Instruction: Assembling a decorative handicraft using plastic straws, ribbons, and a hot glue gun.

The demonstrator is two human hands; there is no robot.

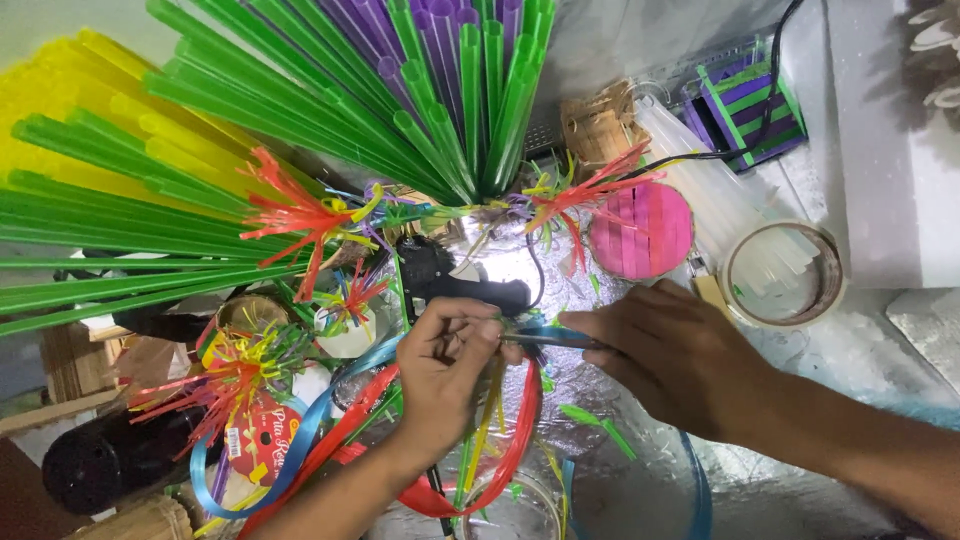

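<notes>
Both hands meet low over the foil-covered counter (760,470). The left hand (445,365) has its grip pinched on thin yellow straw strips (490,410) that hang down from its fingertips. The right hand (675,360) has its grip closed around blue-handled scissors (548,338), the tips touching the left fingers. Just behind them lies a black glue gun (450,282). Green drinking straws (440,110) fan out above, a tape roll (785,275) to the right.

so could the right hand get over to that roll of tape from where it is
Probably yes. The right hand sits just left of the tape roll, with only bare foil surface between them, though it is holding a thin blue strip.
</notes>
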